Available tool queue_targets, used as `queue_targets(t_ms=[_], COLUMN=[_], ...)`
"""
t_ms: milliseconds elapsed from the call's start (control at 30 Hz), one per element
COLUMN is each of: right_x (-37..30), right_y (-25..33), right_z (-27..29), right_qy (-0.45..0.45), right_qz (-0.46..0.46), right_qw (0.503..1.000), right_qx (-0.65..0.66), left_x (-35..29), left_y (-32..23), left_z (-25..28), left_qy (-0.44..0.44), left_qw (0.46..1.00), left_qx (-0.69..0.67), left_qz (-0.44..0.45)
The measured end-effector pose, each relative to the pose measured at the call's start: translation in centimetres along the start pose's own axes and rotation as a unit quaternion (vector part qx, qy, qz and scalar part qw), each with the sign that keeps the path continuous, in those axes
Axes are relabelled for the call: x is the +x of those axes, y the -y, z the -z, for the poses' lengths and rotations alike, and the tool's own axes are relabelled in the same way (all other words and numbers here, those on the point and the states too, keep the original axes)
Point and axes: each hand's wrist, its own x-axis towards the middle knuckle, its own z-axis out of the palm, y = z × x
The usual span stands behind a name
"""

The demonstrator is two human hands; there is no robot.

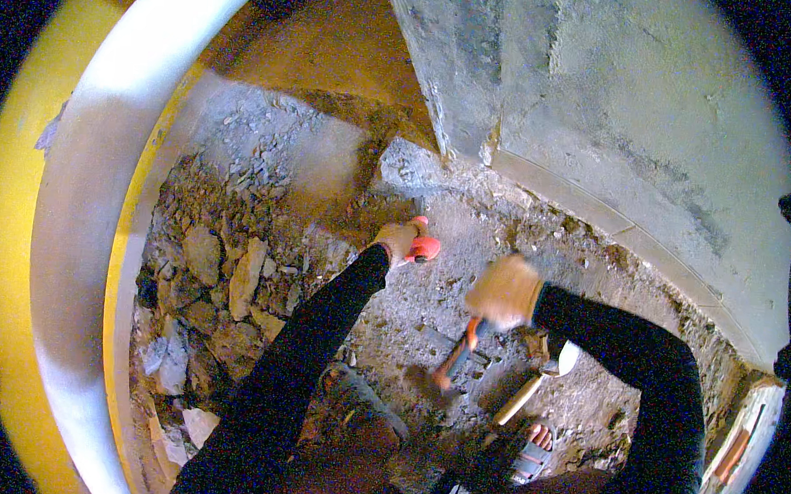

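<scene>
My left hand (pixel 400 236) is closed round a chisel with a red hand guard (pixel 425 249), held over the rough ground just short of a pale stone block. The chisel's tip is hard to make out. To the right, my right hand (pixel 506 290), smeared by motion, grips a hammer (pixel 460 351) by its orange and dark handle. The hammer's blurred head hangs low, toward my body and apart from the chisel. Below the right hand lies a mallet (pixel 519 399) with a light wooden handle and a white head, partly hidden by my forearm.
Broken stones and rubble (pixel 224 278) cover the left side. A pale stone block (pixel 409 165) stands at the wall corner. A grey plastered wall (pixel 635 107) with a tiled base rises at right. A curved white and yellow structure (pixel 83 231) bounds the left. My sandalled foot (pixel 535 451) is near.
</scene>
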Motion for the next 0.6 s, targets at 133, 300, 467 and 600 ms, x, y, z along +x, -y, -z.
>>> queue_targets(t_ms=[133,300,467,600], right_x=[0.5,-0.5,0.2,-0.3], right_y=[-2.5,1.9,-2.4,-1.7], right_z=[-0.3,-2.8,-1.6,-2.8], right_qy=[0.016,-0.053,0.028,-0.044], right_qz=[-0.181,0.008,-0.074,-0.168], right_qw=[0.983,0.998,0.997,0.984], right_qx=[0.03,0.012,-0.025,0.029], left_x=[0.6,-0.2,-1.0,-0.8], left_y=[-0.1,0.1,-0.9,-1.4], left_z=[-1.7,-1.2,0.2,0.1], left_qy=[-0.051,-0.056,-0.05,-0.074], left_qw=[0.996,0.978,0.999,0.997], left_qx=[0.066,-0.194,0.017,0.006], left_qz=[0.023,0.056,0.001,0.038])
